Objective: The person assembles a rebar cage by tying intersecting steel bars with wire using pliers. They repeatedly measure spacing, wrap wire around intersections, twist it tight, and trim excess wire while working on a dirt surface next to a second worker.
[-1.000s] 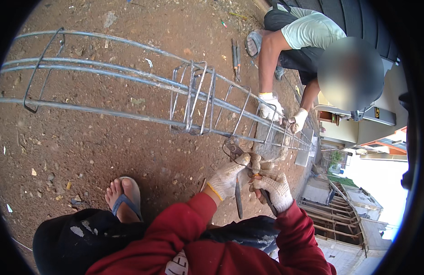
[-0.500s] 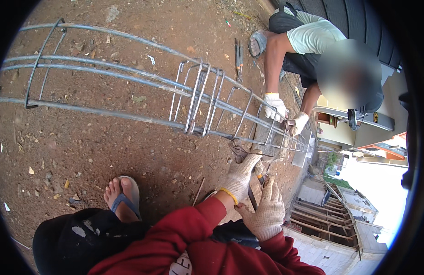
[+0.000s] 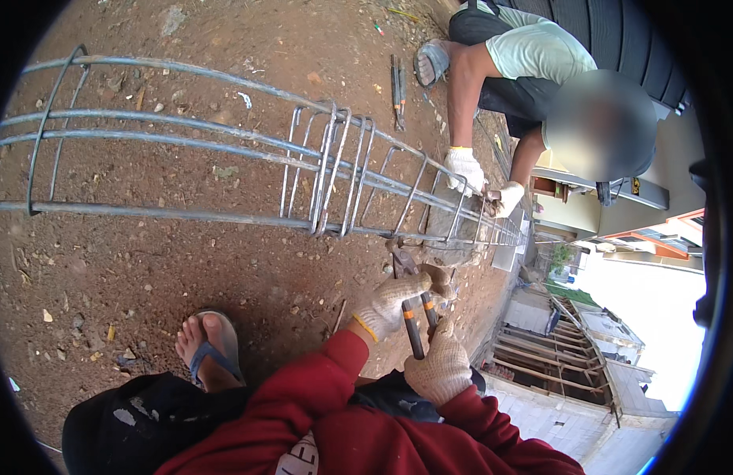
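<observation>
A pair of pincers (image 3: 411,315) with dark handles and orange bands stands just on my side of a long steel rebar cage (image 3: 224,214). My right hand (image 3: 440,366), in a knitted glove, is closed round the handle ends. Across the tool near its head lie the bent fingers of my gloved left hand (image 3: 392,302), covering part of it. The metal head is close to the cage's near lower bar. Whether wire is also between my left fingers cannot be made out. Several rectangular stirrups (image 3: 335,170) are bunched on the bars.
Across the cage a co-worker (image 3: 540,59) crouches, both gloved hands (image 3: 465,169) at its bars. Another long-handled tool (image 3: 398,91) lies on the dirt ground (image 3: 184,269). A grey block (image 3: 453,237) is by the cage. My sandalled foot (image 3: 212,348) is at left; an unfinished building (image 3: 556,356) stands right.
My right hand has gone from spread fingers to a grip on the pincers' handles. The pincers now stand upright in view, and my left hand has shifted slightly left and down.
</observation>
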`<state>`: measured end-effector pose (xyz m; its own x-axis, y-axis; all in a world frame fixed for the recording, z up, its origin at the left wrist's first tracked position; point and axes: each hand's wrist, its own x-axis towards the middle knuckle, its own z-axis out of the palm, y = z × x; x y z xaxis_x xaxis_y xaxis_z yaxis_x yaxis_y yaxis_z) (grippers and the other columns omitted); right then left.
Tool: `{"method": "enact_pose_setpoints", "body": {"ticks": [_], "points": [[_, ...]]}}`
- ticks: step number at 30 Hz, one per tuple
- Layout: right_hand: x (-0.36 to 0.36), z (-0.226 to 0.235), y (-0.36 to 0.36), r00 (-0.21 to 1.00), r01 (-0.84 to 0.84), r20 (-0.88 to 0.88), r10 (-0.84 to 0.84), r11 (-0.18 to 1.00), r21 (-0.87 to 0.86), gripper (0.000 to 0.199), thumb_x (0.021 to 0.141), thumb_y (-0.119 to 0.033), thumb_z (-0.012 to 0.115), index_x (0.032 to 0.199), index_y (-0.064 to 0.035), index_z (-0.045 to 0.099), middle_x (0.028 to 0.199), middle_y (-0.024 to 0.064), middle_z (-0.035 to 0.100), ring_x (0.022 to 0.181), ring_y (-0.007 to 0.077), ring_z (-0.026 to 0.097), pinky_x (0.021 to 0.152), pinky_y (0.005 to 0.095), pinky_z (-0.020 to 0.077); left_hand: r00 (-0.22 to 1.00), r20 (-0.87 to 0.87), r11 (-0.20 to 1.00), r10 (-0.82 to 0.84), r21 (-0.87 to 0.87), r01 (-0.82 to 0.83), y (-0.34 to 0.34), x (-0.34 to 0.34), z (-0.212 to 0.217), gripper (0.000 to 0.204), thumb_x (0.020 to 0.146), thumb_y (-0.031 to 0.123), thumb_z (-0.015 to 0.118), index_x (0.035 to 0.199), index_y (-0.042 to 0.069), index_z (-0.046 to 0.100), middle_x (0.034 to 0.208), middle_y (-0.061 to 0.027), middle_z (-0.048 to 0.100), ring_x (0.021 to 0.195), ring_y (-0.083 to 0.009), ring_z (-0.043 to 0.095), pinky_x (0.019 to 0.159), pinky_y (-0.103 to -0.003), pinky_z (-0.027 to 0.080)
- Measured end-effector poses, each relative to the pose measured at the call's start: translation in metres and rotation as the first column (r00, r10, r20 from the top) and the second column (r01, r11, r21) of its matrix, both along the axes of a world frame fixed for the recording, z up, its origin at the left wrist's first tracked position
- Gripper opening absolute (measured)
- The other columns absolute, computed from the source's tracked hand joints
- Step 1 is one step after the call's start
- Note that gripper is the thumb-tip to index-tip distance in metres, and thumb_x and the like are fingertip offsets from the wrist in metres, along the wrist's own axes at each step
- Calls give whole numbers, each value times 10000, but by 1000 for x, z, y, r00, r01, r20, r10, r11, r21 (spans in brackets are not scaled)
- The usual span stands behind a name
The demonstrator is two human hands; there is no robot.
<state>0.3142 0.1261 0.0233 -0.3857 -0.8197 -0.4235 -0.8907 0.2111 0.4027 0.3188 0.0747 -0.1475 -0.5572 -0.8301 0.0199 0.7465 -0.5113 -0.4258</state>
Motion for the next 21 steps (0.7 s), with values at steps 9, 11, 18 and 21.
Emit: {"method": "enact_pose_setpoints", "body": {"ticks": [9, 11, 18, 21], "points": [[-44, -5, 0, -559, 298, 368, -743, 234, 926, 560, 573, -34, 740, 1028, -101, 420, 754, 14, 417, 558, 96, 376, 449, 246, 262, 997, -78, 978, -5, -208, -11, 4, 44, 11, 327, 936, 218, 632, 1183, 8, 589, 761, -9, 559, 720, -157, 524, 710, -364, 474], [-52, -1, -11, -551, 229, 330, -766, 242, 943, 580, 613, -111, 759, 1089, -55, 432, 756, 18, 421, 547, 93, 362, 445, 240, 252, 990, -137, 995, 29, -93, -42, 2, 38, 23, 354, 951, 187, 586, 1251, 0, 571, 675, 25, 497, 650, -140, 482, 697, -384, 458], [-6, 41, -24, 932, 216, 276, -236, 971, 100, 972, 679, -523, 853, 1377, 23, 453, 952, 168, 635, 749, 265, 667, 676, 376, 536, 969, -237, 992, 73, 119, -45, -11, 22, 37, 426, 960, 172, 498, 1353, 10, 524, 646, 38, 390, 626, -148, 434, 778, -431, 448], [12, 32, -7, 879, -457, -224, 422, 878, -141, 968, 618, -442, 860, 1374, 12, 459, 1074, 204, 613, 942, 344, 635, 826, 437, 502, 970, -223, 978, 96, 203, -50, -16, 18, 50, 388, 966, 154, 498, 1326, 17, 550, 649, 33, 393, 628, -148, 434, 767, -427, 451]]}}
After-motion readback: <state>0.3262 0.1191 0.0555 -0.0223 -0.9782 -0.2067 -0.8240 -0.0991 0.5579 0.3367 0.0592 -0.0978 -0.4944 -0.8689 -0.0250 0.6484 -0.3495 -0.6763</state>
